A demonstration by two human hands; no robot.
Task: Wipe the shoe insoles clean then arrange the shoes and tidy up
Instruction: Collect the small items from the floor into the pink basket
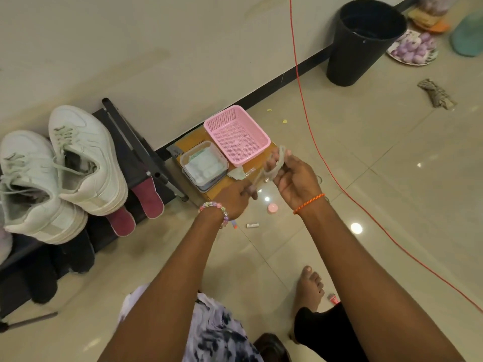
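Observation:
Two pale green sneakers (86,163) stand on a black shoe rack (136,163) at the left. Two maroon insoles (147,198) stick out from under them. My right hand (292,181) grips a grey, dirty wipe (277,163) over a cardboard box (264,160). My left hand (236,198) holds the lower end of the same wipe, blurred by motion. A clear tub of white wipes (202,165) and a pink mesh basket (236,134) sit on the box.
A black bin (363,43) stands by the wall at the upper right. An orange cord (308,126) runs across the floor. A small pink cap (272,208), a tiny tube (252,225), a rag (436,94) and my bare foot (309,288) are on the tiles.

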